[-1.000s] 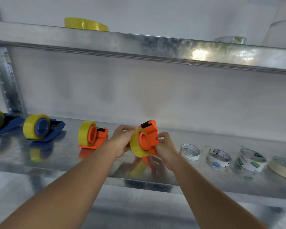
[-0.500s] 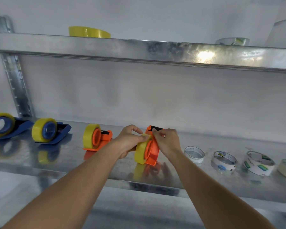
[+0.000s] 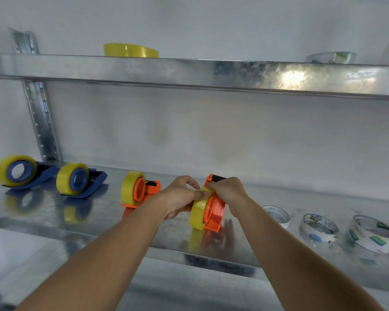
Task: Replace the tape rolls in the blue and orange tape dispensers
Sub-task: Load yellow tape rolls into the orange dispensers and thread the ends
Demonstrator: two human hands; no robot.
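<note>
An orange tape dispenser (image 3: 216, 212) stands on the metal shelf (image 3: 112, 223) with a yellow tape roll (image 3: 198, 213) on its hub. My left hand (image 3: 182, 198) pinches the top of that roll with thumb and fingers. My right hand (image 3: 228, 194) grips the dispenser's body just below its serrated cutter. A second orange dispenser (image 3: 142, 191) with a yellow roll stands to the left. Two blue dispensers (image 3: 81, 179) (image 3: 20, 173), each with a yellow roll, sit further left.
Three near-empty tape rolls (image 3: 276, 216) (image 3: 318, 228) (image 3: 372, 233) lie on the shelf at the right. On the upper shelf (image 3: 189, 72) lie a yellow roll (image 3: 130, 50) and a clear roll (image 3: 330, 57). A slotted upright post (image 3: 38, 113) stands at the left.
The orange dispenser, held tilted above the shelf before, now stands on it. My left hand shifted onto the top of the roll and my right hand up near the cutter.
</note>
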